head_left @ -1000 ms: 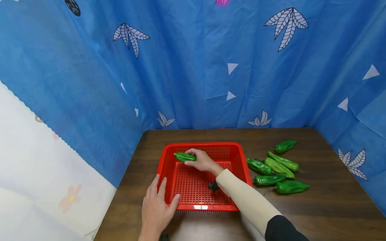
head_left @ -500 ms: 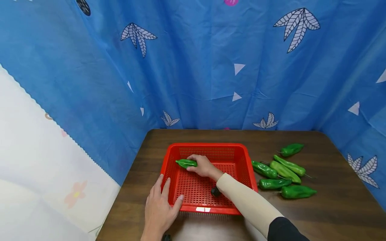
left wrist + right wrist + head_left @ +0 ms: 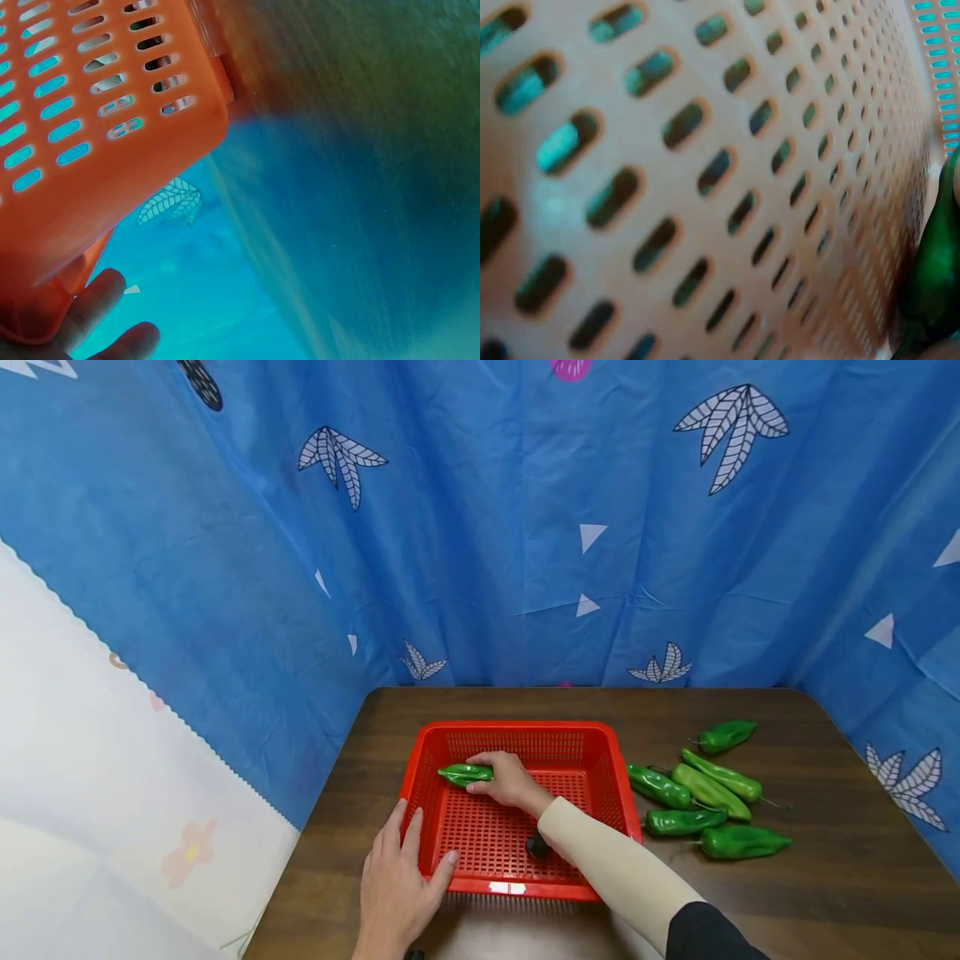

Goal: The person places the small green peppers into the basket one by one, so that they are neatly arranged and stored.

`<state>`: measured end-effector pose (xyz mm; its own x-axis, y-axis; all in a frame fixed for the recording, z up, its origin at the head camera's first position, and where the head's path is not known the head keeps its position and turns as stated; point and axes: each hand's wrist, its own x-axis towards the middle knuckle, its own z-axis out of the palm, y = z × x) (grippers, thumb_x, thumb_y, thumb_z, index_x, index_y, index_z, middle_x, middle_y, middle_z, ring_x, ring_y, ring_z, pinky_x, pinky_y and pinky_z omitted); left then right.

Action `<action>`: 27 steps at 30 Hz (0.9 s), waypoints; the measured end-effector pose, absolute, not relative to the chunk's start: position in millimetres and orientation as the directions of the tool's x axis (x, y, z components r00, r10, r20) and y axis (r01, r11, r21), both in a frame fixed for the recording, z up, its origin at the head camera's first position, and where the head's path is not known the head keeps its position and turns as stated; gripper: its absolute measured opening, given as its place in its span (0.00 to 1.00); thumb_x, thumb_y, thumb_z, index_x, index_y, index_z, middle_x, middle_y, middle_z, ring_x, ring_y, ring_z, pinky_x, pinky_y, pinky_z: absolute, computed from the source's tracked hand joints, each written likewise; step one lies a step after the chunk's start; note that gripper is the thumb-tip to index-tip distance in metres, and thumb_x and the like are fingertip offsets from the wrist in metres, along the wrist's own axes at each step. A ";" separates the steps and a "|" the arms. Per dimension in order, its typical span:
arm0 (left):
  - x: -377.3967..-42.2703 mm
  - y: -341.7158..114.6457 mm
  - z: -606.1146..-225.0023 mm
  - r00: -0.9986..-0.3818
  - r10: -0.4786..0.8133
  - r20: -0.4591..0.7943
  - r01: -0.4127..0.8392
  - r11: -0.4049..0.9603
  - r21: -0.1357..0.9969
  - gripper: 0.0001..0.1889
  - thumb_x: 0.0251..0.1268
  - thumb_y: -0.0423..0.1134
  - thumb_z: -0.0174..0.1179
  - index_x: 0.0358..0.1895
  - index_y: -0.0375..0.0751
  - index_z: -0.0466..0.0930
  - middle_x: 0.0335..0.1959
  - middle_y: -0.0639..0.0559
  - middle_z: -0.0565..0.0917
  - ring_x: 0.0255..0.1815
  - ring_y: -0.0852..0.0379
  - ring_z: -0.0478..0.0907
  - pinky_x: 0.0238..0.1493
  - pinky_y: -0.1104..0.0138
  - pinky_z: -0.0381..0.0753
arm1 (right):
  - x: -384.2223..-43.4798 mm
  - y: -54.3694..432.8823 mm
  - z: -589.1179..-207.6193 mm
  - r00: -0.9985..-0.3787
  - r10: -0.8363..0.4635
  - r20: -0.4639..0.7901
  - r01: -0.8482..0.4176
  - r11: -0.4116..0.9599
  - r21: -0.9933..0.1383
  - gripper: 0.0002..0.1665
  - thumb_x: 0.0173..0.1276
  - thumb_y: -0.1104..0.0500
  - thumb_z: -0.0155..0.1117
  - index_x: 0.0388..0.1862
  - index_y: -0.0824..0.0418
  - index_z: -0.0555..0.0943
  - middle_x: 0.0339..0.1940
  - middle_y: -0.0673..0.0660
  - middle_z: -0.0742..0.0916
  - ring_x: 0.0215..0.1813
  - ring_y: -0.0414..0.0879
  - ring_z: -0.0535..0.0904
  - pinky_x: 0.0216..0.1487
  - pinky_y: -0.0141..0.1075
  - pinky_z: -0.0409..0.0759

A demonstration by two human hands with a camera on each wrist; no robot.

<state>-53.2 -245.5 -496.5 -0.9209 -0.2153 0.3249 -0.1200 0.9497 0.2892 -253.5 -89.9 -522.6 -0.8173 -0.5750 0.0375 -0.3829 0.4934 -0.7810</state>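
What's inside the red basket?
In the red basket: a green pepper, gripped by the right hand, which covers one end. The head view can't show what's behind that hand and sleeve.

No text, brand or number can be read in any view; on the near edge of the red plastic basket [image 3: 517,727], about midway between its near corners, a small white patch [image 3: 507,887] is seen, on which no lettering can be made out, and whether it is a label or glare cannot be told; on the blue curtain [image 3: 465,543] beyond the table's far edge, only wordless motifs are printed, namely leaf sprigs, triangles and round spots; on the white cloth [image 3: 67,760] past the table's left edge, a pale flower [image 3: 189,852] is printed.
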 end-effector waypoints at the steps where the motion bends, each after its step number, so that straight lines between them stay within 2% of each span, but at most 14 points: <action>1: -53.3 -245.3 -496.5 -0.922 -0.218 0.319 -0.124 0.949 0.290 0.42 0.58 0.67 0.63 0.71 0.43 0.73 0.78 0.46 0.62 0.69 0.42 0.68 0.60 0.41 0.76 | -253.4 -90.1 -523.0 -0.819 -0.571 0.052 -0.393 0.493 -0.776 0.29 0.64 0.52 0.74 0.64 0.55 0.81 0.61 0.57 0.85 0.57 0.51 0.82 0.58 0.47 0.81; 7: -54.6 -245.2 -496.1 -0.924 -0.220 0.314 -0.126 0.948 0.293 0.42 0.58 0.67 0.62 0.71 0.43 0.73 0.78 0.47 0.61 0.68 0.42 0.69 0.59 0.42 0.77 | -248.0 -93.6 -521.2 -0.843 -0.528 0.102 -0.414 0.517 -0.749 0.29 0.63 0.54 0.75 0.63 0.56 0.82 0.60 0.58 0.86 0.58 0.53 0.83 0.59 0.48 0.81; 15: -52.9 -245.9 -495.3 -0.922 -0.215 0.324 -0.126 0.953 0.274 0.42 0.58 0.68 0.62 0.69 0.41 0.74 0.77 0.47 0.62 0.63 0.43 0.73 0.53 0.45 0.80 | -242.3 -95.5 -521.7 -0.843 -0.523 0.124 -0.437 0.532 -0.725 0.30 0.62 0.55 0.76 0.63 0.60 0.82 0.59 0.61 0.85 0.57 0.54 0.83 0.57 0.47 0.82; 22: -52.3 -246.6 -496.4 -0.920 -0.212 0.329 -0.118 0.952 0.284 0.42 0.58 0.68 0.62 0.69 0.41 0.75 0.77 0.48 0.63 0.61 0.43 0.74 0.52 0.45 0.81 | -245.8 -95.3 -525.0 -0.826 -0.530 0.189 -0.511 0.564 -0.649 0.30 0.57 0.55 0.79 0.59 0.58 0.84 0.56 0.57 0.87 0.55 0.51 0.84 0.57 0.45 0.82; 27: -51.8 -246.6 -496.8 -0.913 -0.208 0.351 -0.107 0.952 0.287 0.42 0.59 0.68 0.62 0.68 0.40 0.76 0.76 0.48 0.64 0.61 0.43 0.75 0.51 0.45 0.81 | -248.9 -93.3 -524.2 -0.793 -0.583 0.175 -0.547 0.556 -0.625 0.31 0.57 0.54 0.79 0.60 0.60 0.83 0.55 0.58 0.87 0.55 0.50 0.83 0.58 0.45 0.81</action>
